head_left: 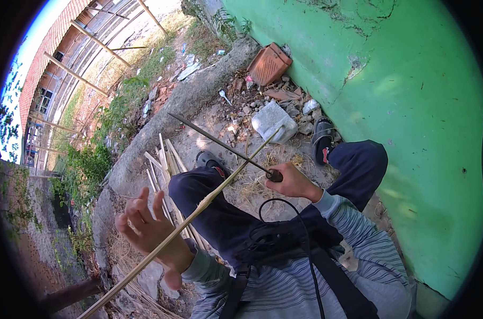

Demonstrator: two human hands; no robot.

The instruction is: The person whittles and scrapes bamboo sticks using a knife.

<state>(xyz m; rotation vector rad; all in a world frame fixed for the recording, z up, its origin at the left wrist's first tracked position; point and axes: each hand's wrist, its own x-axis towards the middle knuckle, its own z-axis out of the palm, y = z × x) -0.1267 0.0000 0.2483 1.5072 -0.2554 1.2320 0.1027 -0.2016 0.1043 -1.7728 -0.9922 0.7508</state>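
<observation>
Right hand point(292, 182): one, fingers wrapped round the dark handle of a long, thin blade point(212, 139); left hand point(151, 228): one, fingers spread and half curled (whether it touches the strip, I cannot tell); pale wooden strip point(206, 202): one, slanting from the lower left, in front of the left palm and across the left leg, crossed by the blade near its far end; loose strips point(172, 159): several, on the ground beside the left shoe point(209, 159); white block point(274, 121): one, beyond the strip's tip; green wall point(406, 106): at right.
</observation>
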